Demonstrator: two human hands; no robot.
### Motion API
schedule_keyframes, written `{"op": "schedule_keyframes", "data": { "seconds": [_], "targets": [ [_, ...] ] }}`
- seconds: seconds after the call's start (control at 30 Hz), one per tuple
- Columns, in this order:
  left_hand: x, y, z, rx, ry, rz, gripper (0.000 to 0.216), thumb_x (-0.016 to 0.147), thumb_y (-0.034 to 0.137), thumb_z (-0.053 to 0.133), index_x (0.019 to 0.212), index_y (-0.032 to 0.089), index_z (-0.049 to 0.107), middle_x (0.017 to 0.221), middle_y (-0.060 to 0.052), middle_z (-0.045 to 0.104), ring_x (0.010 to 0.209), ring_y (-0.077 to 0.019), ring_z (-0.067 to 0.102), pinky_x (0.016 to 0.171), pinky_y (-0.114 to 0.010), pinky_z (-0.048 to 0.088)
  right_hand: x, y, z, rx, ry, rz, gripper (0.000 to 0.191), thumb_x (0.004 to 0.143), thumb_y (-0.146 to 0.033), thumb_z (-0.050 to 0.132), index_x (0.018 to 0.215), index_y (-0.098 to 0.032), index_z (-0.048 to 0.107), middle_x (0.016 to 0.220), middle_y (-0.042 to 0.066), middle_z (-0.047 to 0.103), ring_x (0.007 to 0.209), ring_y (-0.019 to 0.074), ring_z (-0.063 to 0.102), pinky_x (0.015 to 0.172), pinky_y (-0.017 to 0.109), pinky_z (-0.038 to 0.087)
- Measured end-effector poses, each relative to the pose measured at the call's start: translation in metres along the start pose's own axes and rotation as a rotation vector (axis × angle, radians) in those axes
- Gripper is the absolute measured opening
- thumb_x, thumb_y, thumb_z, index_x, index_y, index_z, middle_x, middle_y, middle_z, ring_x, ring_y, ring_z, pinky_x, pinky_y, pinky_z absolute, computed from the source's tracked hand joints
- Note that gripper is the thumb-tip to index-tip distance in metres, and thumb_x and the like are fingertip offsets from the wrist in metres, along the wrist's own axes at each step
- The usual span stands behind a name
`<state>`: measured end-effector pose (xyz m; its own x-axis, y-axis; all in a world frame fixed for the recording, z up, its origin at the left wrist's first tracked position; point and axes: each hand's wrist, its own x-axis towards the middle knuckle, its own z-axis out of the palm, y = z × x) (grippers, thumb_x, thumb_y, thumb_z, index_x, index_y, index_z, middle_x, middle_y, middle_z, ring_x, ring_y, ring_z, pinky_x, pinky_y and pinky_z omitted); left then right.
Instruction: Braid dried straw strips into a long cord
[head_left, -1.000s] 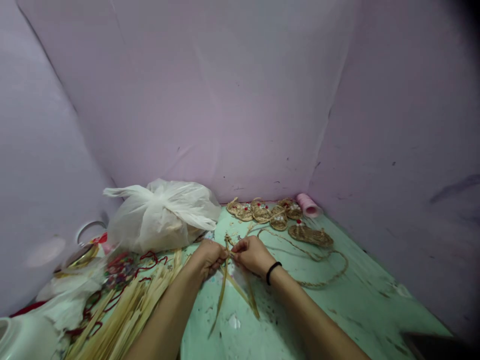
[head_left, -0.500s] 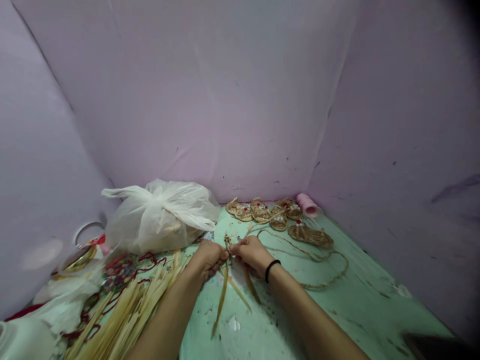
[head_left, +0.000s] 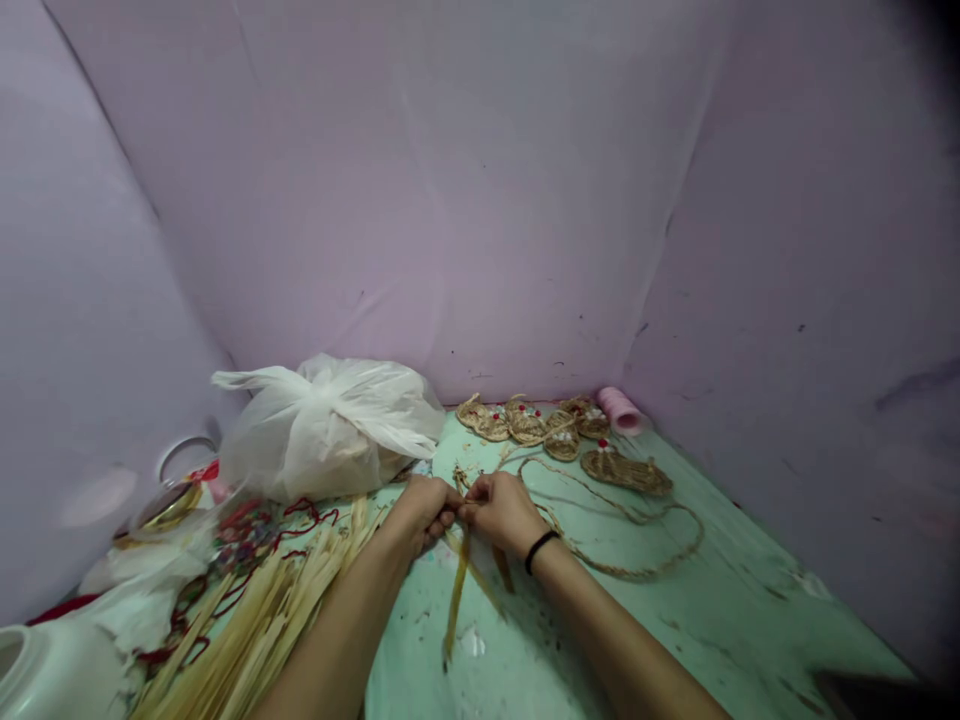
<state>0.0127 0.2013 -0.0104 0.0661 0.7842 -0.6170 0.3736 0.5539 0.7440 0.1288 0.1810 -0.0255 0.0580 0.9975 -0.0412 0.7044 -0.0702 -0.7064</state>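
Note:
My left hand [head_left: 429,512] and my right hand [head_left: 501,508] meet above the green tabletop, fingertips pinched together. Both grip dried plant-fibre strips [head_left: 457,590], whose flat brown ends hang down toward me. A small knotted tip pokes up just beyond the fingers. The exact spot where the strips cross is hidden by my fingers. From near my right hand, a twisted fibre cord [head_left: 637,572] loops out over the table to the right. A black band circles my right wrist.
Several small woven slippers [head_left: 626,470] with red and white beads lie at the back, beside a pink thread spool [head_left: 620,410]. A tied white plastic bag [head_left: 330,430] sits back left. Pale dried strips [head_left: 262,620], red yarn [head_left: 304,515] and a white jar [head_left: 60,665] are at left.
My hands have drawn closer together, and my right hand has turned inward over the strips. The hanging ends have shifted slightly. The view has moved a little.

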Motion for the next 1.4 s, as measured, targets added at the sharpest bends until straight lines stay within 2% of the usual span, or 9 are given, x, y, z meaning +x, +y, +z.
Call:
{"op": "schedule_keyframes", "data": {
  "seconds": [0.23,0.37,0.5,0.63,0.8,0.93,1.13,1.27,1.4],
  "targets": [
    [0.004,-0.001,-0.006,-0.085,-0.114,-0.053,0.008,0.056,0.021,0.046,0.051,0.015,0.047,0.035,0.007,0.028,0.026,-0.0029,0.014,0.032,-0.019,0.004,0.008,0.007,0.003,0.063,-0.018,0.081,0.018,0.056,-0.030,0.065,0.055,-0.012,0.065,0.049,0.001,0.056,0.046,0.0079,0.043,0.041,0.019,0.024],
    [0.000,0.001,-0.002,-0.077,0.005,0.031,0.007,0.058,0.019,0.049,0.053,0.014,0.050,0.033,0.008,0.023,0.028,-0.0028,0.013,0.033,-0.019,0.005,0.007,0.008,0.001,0.057,0.018,0.035,0.012,0.056,-0.024,0.064,0.056,-0.013,0.065,0.052,0.002,0.058,0.049,0.0085,0.046,0.043,0.018,0.026],
    [-0.003,0.004,0.007,-0.058,0.134,0.122,0.013,0.056,0.011,0.054,0.049,0.015,0.043,0.033,0.008,0.024,0.030,-0.0029,0.017,0.034,-0.019,0.009,0.004,0.004,-0.001,-0.020,0.040,-0.056,0.009,0.059,-0.018,0.059,0.059,-0.014,0.067,0.056,0.004,0.063,0.055,0.0116,0.052,0.047,0.019,0.029],
    [0.002,0.002,0.009,-0.031,0.154,0.228,0.022,0.051,0.005,0.052,0.043,0.016,0.036,0.034,0.008,0.024,0.034,-0.0037,0.021,0.036,-0.020,0.011,0.002,0.003,-0.005,-0.083,0.033,-0.117,0.011,0.060,-0.016,0.058,0.062,-0.015,0.069,0.061,0.005,0.066,0.058,0.0133,0.055,0.050,0.020,0.032],
    [0.011,-0.003,0.010,-0.015,0.183,0.297,0.023,0.048,0.002,0.051,0.042,0.016,0.035,0.034,0.008,0.025,0.037,-0.0043,0.023,0.037,-0.020,0.013,0.000,-0.002,-0.017,-0.143,-0.018,-0.036,0.017,0.064,-0.025,0.057,0.059,-0.015,0.069,0.056,0.007,0.064,0.053,0.0135,0.053,0.047,0.022,0.027],
    [0.009,-0.002,0.010,-0.071,0.156,0.232,0.025,0.048,0.004,0.053,0.040,0.017,0.033,0.031,0.008,0.024,0.033,-0.0033,0.020,0.035,-0.019,0.011,-0.009,-0.015,-0.017,-0.244,0.035,-0.029,0.018,0.066,-0.025,0.055,0.060,-0.015,0.068,0.061,0.011,0.065,0.057,0.0166,0.056,0.047,0.024,0.026],
    [0.003,0.001,-0.004,-0.154,-0.023,0.078,0.026,0.054,0.011,0.052,0.043,0.018,0.030,0.031,0.008,0.025,0.028,-0.0014,0.014,0.033,-0.018,0.005,-0.028,-0.034,-0.004,-0.415,0.047,-0.205,0.017,0.068,-0.018,0.053,0.070,-0.013,0.069,0.074,0.016,0.067,0.066,0.0208,0.059,0.052,0.026,0.030],
    [0.004,0.002,-0.013,-0.129,-0.126,0.071,0.023,0.056,0.014,0.055,0.046,0.016,0.035,0.032,0.009,0.025,0.028,-0.0006,0.013,0.033,-0.018,0.002,-0.018,-0.027,-0.020,-0.118,0.024,-0.135,0.019,0.070,-0.028,0.054,0.061,-0.015,0.064,0.062,0.009,0.064,0.063,0.0176,0.057,0.052,0.023,0.034],
    [0.003,0.005,-0.014,-0.096,-0.154,0.042,0.020,0.057,0.018,0.060,0.050,0.015,0.041,0.034,0.010,0.024,0.029,-0.0001,0.011,0.034,-0.018,0.001,0.000,-0.017,-0.031,0.573,0.055,0.200,0.013,0.076,-0.018,0.045,0.073,-0.013,0.057,0.070,0.006,0.061,0.060,0.0120,0.057,0.048,0.020,0.042]
  ]
}}
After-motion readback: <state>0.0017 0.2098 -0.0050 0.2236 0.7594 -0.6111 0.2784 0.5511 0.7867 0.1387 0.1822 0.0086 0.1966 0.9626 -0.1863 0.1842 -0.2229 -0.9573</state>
